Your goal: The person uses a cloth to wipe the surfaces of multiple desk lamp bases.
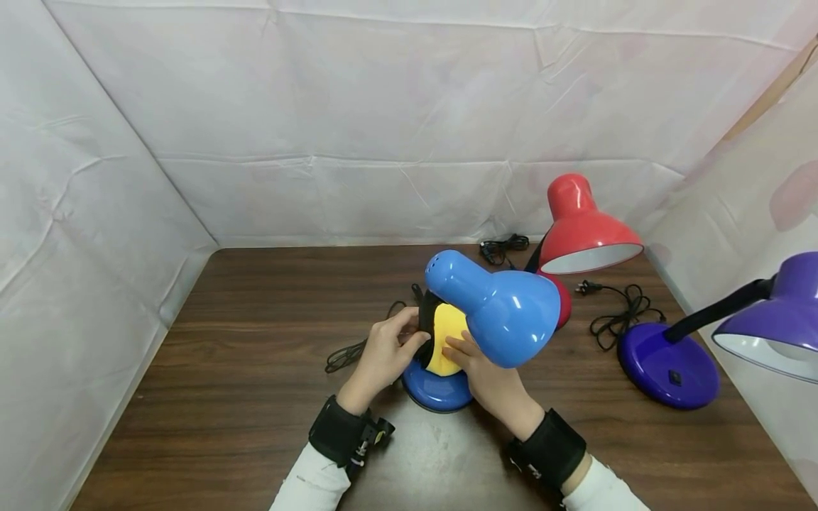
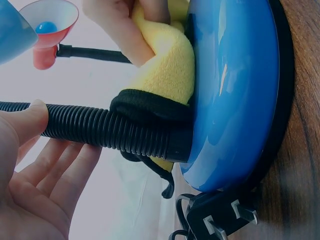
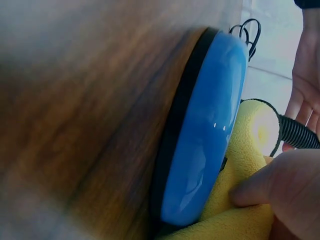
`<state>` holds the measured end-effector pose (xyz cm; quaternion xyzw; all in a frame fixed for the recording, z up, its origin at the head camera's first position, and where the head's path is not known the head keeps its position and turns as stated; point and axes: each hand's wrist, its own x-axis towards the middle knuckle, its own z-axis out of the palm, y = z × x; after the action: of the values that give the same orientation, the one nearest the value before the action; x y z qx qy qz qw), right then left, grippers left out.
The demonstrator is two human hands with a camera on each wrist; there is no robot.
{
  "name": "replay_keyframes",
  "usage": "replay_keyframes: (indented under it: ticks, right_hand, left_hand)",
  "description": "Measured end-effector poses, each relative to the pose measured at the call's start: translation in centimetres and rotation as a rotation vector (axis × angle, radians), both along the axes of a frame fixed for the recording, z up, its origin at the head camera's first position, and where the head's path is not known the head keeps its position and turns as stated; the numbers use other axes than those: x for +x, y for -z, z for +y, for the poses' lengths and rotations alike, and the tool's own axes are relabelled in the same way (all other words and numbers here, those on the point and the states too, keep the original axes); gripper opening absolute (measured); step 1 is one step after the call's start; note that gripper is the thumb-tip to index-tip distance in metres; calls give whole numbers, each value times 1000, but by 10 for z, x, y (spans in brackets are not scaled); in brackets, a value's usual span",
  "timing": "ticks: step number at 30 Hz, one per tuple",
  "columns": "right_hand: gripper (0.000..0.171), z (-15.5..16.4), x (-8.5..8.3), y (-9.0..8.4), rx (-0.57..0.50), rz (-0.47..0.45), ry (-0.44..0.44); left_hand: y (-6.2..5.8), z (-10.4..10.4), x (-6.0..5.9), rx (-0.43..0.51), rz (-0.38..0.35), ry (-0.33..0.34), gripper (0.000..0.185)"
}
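Near the front edge of a dark wood-grain table (image 1: 243, 355), the left hand (image 1: 383, 355) curls its thumb and fingers around the black gooseneck (image 2: 110, 131) of a blue desk lamp (image 1: 495, 309), while the right hand (image 1: 486, 376) pinches a yellow cloth (image 1: 444, 344) against its base. Right, a purple lamp (image 1: 671, 362) nears the table edge; a red lamp (image 1: 584, 231) stands far right. Creased white sheeting (image 1: 319, 142) walls three sides; the table's left half lies bare.

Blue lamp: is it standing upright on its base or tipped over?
Upright: the blue lamp's base sits flat on the table, shade raised above.
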<state>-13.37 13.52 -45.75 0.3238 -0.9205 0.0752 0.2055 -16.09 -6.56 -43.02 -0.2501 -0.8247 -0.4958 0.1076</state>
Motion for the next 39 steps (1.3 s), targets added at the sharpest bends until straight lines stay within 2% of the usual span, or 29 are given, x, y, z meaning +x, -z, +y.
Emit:
replay_keyframes:
  ticks: [8,16,32,39]
  right_hand:
    - [23,0,-7,-1,25,3,7]
    - [20,0,-2,-1,15,22,-17]
    - [40,-4,31,-5,125,-107,8]
    - [42,-3,48,-7,146,-87,-24]
  left_hand:
    - [-1,0,1,-8,-5,0,28]
    - [-1,0,0,3,-4,6,28]
    - [-1,0,0,0,-21,1,26]
    - [0,0,1,4,-24,0,26]
